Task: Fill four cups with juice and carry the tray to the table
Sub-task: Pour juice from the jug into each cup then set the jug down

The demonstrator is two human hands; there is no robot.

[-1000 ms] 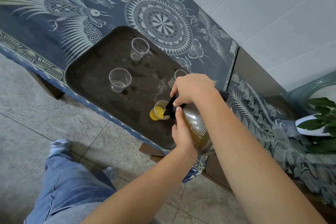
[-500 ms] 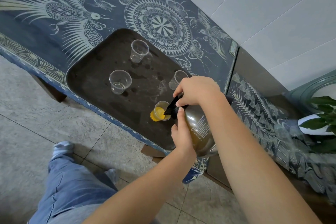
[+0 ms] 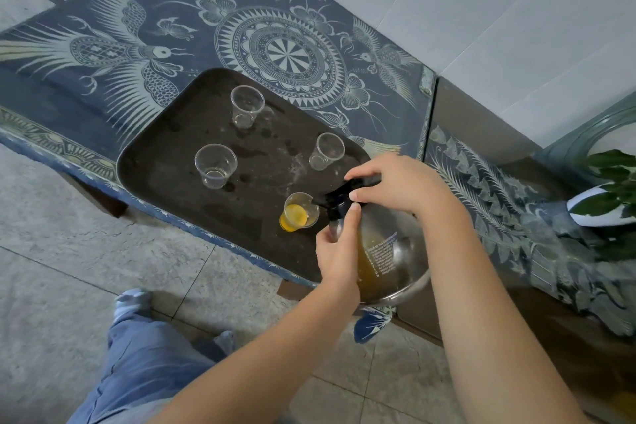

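Note:
A dark tray (image 3: 165,155) lies on the patterned blue cloth and carries several clear plastic cups. The nearest cup (image 3: 298,212) holds orange juice at its bottom. Three others stand dry: one at the back (image 3: 246,106), one at the left (image 3: 215,165), one at the right (image 3: 325,150). A glass juice jug (image 3: 385,251) with a black spout is tipped toward the juice cup. My right hand (image 3: 395,182) grips the jug's black top. My left hand (image 3: 337,248) holds its neck from below.
The blue patterned cloth (image 3: 137,45) covers a low bench against a white tiled wall. A second cloth-covered surface (image 3: 499,203) lies to the right, with a potted plant (image 3: 612,189). My jeans leg (image 3: 144,365) and a socked foot are on the tiled floor.
The view has shifted slightly, and the jug's spout stays at the rim of the nearest cup. The right-hand cup is more exposed beside my right hand.

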